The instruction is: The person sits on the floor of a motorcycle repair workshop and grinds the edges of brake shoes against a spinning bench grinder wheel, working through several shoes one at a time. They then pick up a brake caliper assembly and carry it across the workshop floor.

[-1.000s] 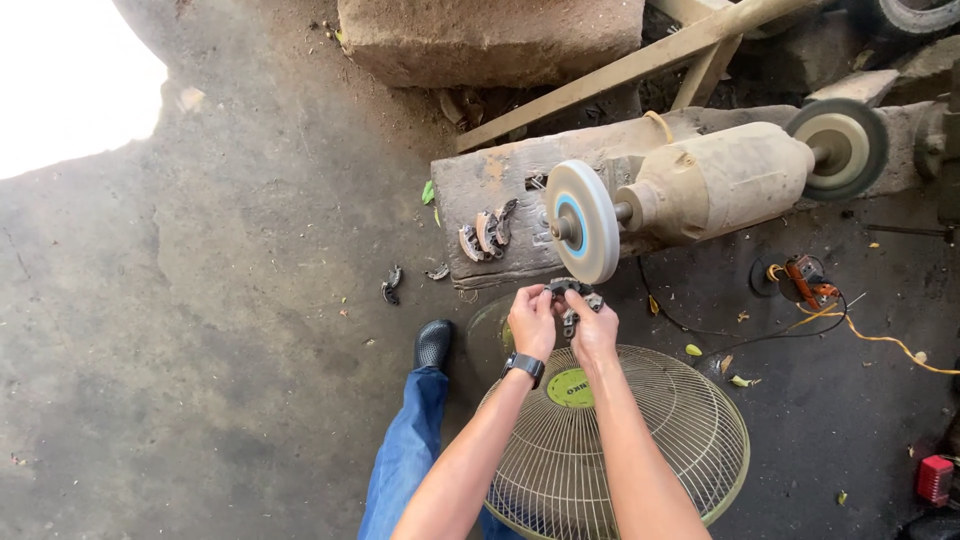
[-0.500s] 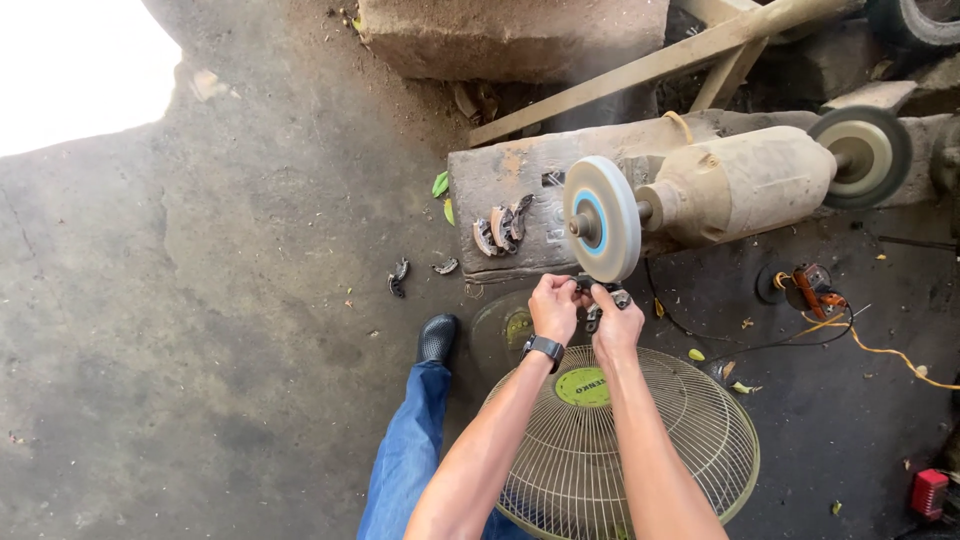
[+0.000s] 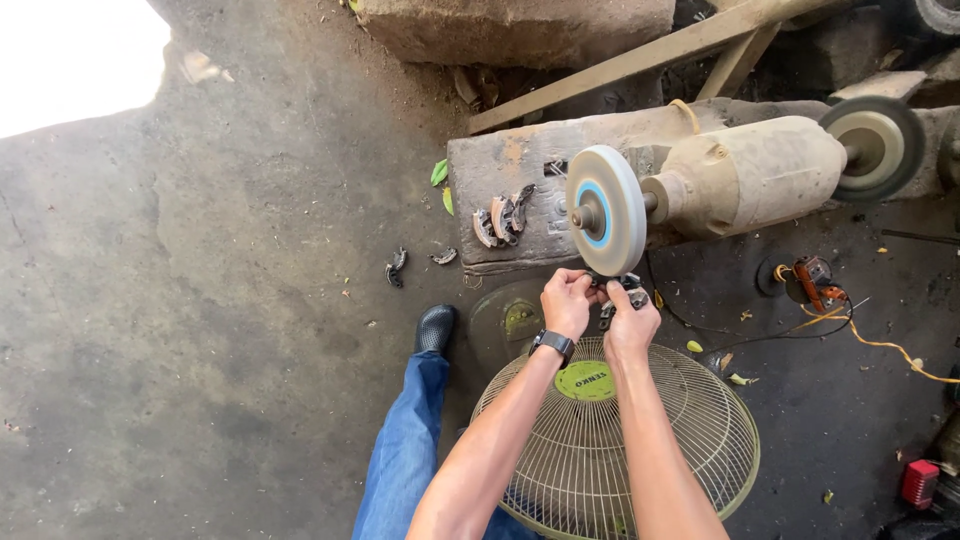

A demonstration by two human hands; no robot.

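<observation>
A fan (image 3: 620, 450) lies on the floor under both forearms. Above it, the left hand (image 3: 567, 303) and right hand (image 3: 632, 322) together clasp a small dark metal part (image 3: 618, 290), held just below the grinding wheel (image 3: 605, 210); whether part and wheel touch I cannot tell. The wheel sits on a motor (image 3: 750, 175) resting on a block (image 3: 520, 170), where curved parts (image 3: 500, 218) lie.

Both hands, left hand (image 3: 567, 302) and right hand (image 3: 632, 322), meet on a small metal part (image 3: 612, 292) just under the grinding wheel (image 3: 604, 210), motor (image 3: 745, 175) to its right, fan (image 3: 615, 440) nearer, curved metal pieces (image 3: 502, 217) on the block (image 3: 520, 195) left.
</observation>
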